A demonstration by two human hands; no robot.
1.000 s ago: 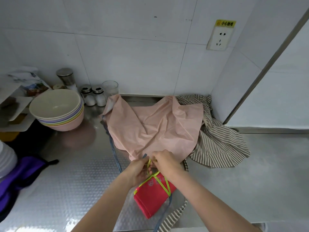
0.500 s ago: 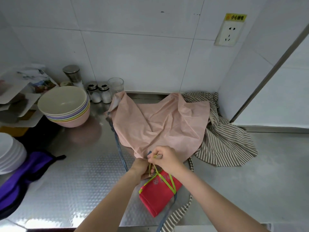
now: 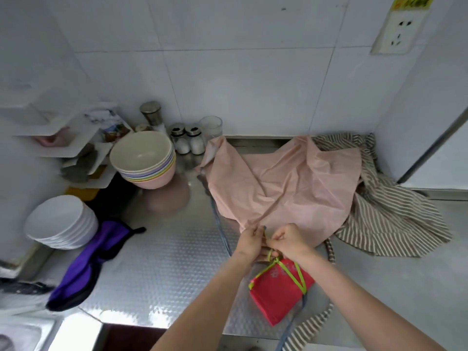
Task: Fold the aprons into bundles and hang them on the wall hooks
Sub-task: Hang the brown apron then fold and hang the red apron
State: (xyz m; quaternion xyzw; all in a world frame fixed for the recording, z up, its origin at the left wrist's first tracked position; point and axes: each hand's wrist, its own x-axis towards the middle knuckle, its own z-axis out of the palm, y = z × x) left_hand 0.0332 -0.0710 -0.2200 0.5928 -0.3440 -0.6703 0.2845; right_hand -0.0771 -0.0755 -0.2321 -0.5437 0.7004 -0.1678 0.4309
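- Both hands, my left hand (image 3: 249, 240) and right hand (image 3: 288, 240), pinch the yellow-green string (image 3: 274, 258).
- String wraps the red bundle (image 3: 277, 292) at the counter (image 3: 162, 264) front edge.

One head-worn wide-angle view looks forward and down, close over the tabletop (image 3: 162, 269), tiled wall filling the upper frame.
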